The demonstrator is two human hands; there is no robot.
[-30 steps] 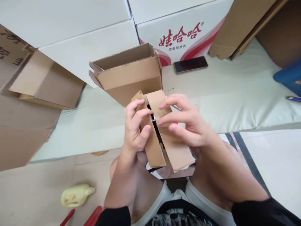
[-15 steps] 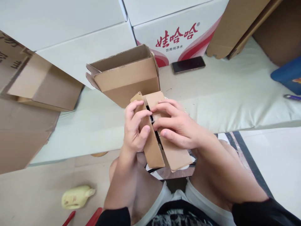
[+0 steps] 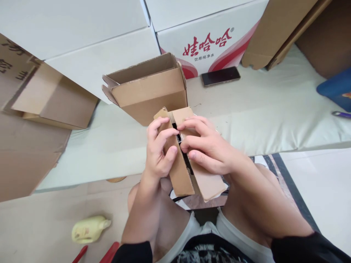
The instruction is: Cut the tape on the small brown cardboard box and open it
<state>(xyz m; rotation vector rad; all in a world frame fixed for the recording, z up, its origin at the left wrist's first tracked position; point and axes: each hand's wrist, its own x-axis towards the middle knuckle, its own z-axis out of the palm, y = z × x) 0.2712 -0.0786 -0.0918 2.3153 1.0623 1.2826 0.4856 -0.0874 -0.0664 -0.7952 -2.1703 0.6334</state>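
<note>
A small brown cardboard box (image 3: 179, 179) rests over my lap, its two long top flaps apart with a dark gap between them. My left hand (image 3: 161, 148) lies on the left flap, fingers spread and bent, thumb near the gap. On the right flap is my right hand (image 3: 204, 144), its fingers bent and apart, the fingertips at the gap's edge. What lies inside the gap is too dark to make out. Just beyond the hands, a larger open cardboard box (image 3: 153, 91) stands on the pale green covered surface (image 3: 120, 146).
A black phone (image 3: 221, 76) lies before white cartons (image 3: 200, 22) at the back. More cardboard boxes (image 3: 63, 98) stand at the left. At the right are a blue object (image 3: 336, 89) and a purple pen (image 3: 341, 114). A yellow bottle (image 3: 90, 229) lies on the floor.
The gap between the small box's flaps looks slightly wider. My right index and middle fingers have shifted slightly. The whole view has moved a little.
</note>
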